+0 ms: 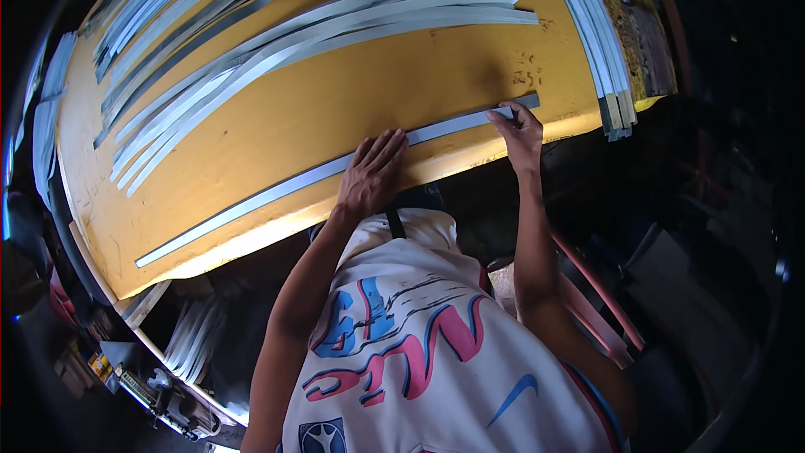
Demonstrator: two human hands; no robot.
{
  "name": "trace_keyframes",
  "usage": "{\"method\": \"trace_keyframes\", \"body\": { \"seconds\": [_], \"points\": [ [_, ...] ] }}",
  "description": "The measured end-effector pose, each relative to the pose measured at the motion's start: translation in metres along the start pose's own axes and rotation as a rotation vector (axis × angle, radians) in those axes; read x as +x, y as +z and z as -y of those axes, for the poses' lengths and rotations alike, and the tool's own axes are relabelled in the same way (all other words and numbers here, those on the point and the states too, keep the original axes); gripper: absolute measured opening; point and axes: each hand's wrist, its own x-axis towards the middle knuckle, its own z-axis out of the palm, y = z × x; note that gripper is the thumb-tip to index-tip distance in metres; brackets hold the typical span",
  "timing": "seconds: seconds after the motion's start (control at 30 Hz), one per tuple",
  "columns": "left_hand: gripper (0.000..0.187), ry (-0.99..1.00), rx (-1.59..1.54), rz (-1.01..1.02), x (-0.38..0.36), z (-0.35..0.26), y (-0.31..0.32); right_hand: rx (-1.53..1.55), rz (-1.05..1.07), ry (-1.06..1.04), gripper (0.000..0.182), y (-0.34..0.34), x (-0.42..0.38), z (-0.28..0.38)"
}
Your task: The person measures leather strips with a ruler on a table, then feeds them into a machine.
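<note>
A long white strip lies along the near edge of the yellow tabletop. Beneath it is a dark grey strip, which shows as a thin margin and sticks out at the right end. My left hand rests flat across the middle of the white strip, fingers stretched out. At the right end, my right hand pinches the white strip between thumb and fingers. Part of the strip is hidden under my left fingers.
Loose white and grey strips spread over the far side of the table. A stack of long strips lies across the right end, and more strips hang at the left edge. Bundled white strips sit below the table.
</note>
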Motion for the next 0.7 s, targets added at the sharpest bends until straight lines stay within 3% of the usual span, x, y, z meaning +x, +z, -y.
{"method": "trace_keyframes", "body": {
  "seconds": [0.13,0.7],
  "points": [
    [0.061,0.003,0.016,0.003,0.002,0.000,-0.002,-0.105,-0.001,-0.009,0.024,-0.003,0.001,-0.005],
    [0.062,0.024,0.022,-0.037,0.006,-0.003,-0.002,-0.056,-0.028,-0.018,0.026,0.006,0.006,-0.017]
  ]
}}
